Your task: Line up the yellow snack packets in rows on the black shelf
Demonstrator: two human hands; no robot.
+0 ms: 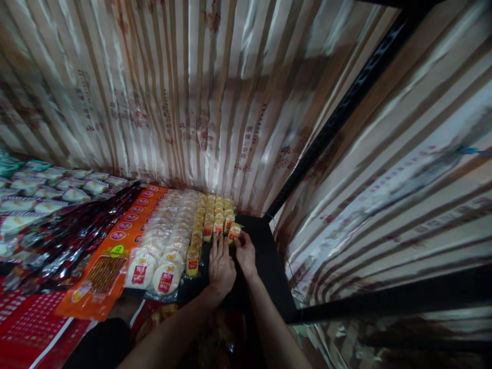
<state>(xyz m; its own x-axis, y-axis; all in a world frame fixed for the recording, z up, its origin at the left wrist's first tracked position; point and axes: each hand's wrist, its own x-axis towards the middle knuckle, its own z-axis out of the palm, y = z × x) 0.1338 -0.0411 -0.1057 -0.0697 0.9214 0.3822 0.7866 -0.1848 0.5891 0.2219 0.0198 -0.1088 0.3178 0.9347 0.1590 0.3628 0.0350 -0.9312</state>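
Far left there are rows of white-and-green packets (pixel 38 189), then a heap of shiny dark red packs (pixel 77 236), a strip of orange packs (pixel 115 246), and round white cakes (pixel 165 246) in clear wrap. Next come the small yellow packets (pixel 213 212), lined up in neat columns. The left hand (pixel 221 266) lies flat and open on the black shelf (pixel 271 261), fingertips right at the front row. Just beside it, the right hand (pixel 245 254) pinches the end packet (pixel 234 232) at the row's right corner, down on the shelf. A striped sheet (pixel 192 102) hangs behind everything, with a black post (pixel 346 113) off to the right.
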